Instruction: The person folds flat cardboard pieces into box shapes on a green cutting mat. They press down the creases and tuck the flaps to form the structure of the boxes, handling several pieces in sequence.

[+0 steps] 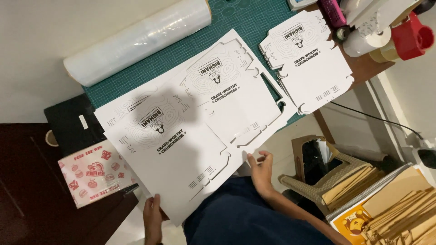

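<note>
**A:** What have your hands got hold of?

**B:** A large white printed card sheet, die-cut as a flat box blank. My left hand pinches its near corner, thumb on top and fingers underneath. My right hand touches the sheet's near edge by the cut-out tabs. Its fingers are curled at the edge, but I cannot tell whether they are really clenched on the card or only resting against it.

**A:** Where does the sheet lie?

**B:** It lies tilted across the near edge of the green cutting mat and overhangs toward my lap. It sits on top of a stack of similar white sheets fanned out beneath it. My shadow falls across the middle of them.

**A:** Anything else around?

**B:** A second pile of cut-out box blanks sits further right on the mat, apart from my stack. A roll of clear stretch film lies along the mat's far left edge. To my left, just beside the sheet, is a pink-and-red patterned packet on a dark surface. At the far right corner stand rolls of tape, one on a red dispenser. Below the table on my right are brown cardboard pieces, stacked loosely.
</note>
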